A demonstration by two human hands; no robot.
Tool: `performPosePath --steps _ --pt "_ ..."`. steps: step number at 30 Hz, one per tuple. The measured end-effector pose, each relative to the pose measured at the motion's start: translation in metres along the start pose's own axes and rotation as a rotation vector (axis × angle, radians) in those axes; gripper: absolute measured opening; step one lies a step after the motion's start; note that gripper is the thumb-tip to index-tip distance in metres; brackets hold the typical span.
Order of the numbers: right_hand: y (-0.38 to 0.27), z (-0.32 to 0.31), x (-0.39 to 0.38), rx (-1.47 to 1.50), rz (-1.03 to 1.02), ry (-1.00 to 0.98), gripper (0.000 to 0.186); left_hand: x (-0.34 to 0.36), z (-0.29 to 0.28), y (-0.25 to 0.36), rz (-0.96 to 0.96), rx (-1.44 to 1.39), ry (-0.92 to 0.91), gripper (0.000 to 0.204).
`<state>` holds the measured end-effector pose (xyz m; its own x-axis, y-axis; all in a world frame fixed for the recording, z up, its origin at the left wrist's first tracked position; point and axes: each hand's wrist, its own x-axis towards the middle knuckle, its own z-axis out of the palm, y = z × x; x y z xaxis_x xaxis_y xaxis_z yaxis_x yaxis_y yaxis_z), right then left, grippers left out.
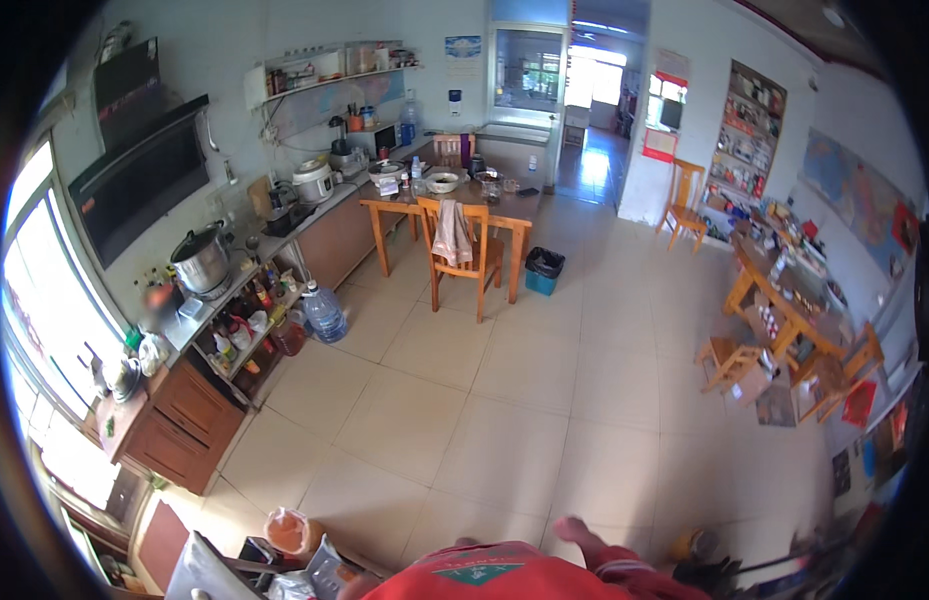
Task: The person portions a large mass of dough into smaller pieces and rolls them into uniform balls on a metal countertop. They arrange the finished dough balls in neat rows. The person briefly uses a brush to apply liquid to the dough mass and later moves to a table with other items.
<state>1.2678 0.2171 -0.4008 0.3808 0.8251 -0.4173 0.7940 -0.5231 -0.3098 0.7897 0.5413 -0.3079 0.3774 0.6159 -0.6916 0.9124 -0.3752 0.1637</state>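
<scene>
My right hand (576, 531) reaches out past the red sleeve (629, 568) at the lower edge, above the tiled floor. It is small and blurred, and nothing can be made out in it. My left hand (358, 584) shows only in part at the bottom edge, left of my red top (494, 572). Its fingers are hidden or smeared. Close to it are a grey flat-sided object (330, 568) and a bin with an orange liner (292, 533). Farther left stands a pale grey panel-like thing (199, 568).
Along the left wall runs a counter with a large steel pot (201, 262), bottles and a wooden cabinet (189, 425). A water jug (324, 314) stands on the floor. Ahead are a dining table (504, 205), a chair (454, 255) and a teal bin (544, 272). A cluttered wooden table (784, 295) is right.
</scene>
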Motion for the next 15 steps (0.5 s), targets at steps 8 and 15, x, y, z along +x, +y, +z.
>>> performPosePath --steps 8,15 --pt "0.082 0.002 0.041 0.458 0.783 -0.284 0.042 0.218 -0.318 0.261 0.717 -0.268 0.255 0.050" --pt "0.089 -0.134 0.325 0.394 0.725 -0.262 0.038 0.424 -0.376 0.252 0.528 -0.387 0.364 0.040"
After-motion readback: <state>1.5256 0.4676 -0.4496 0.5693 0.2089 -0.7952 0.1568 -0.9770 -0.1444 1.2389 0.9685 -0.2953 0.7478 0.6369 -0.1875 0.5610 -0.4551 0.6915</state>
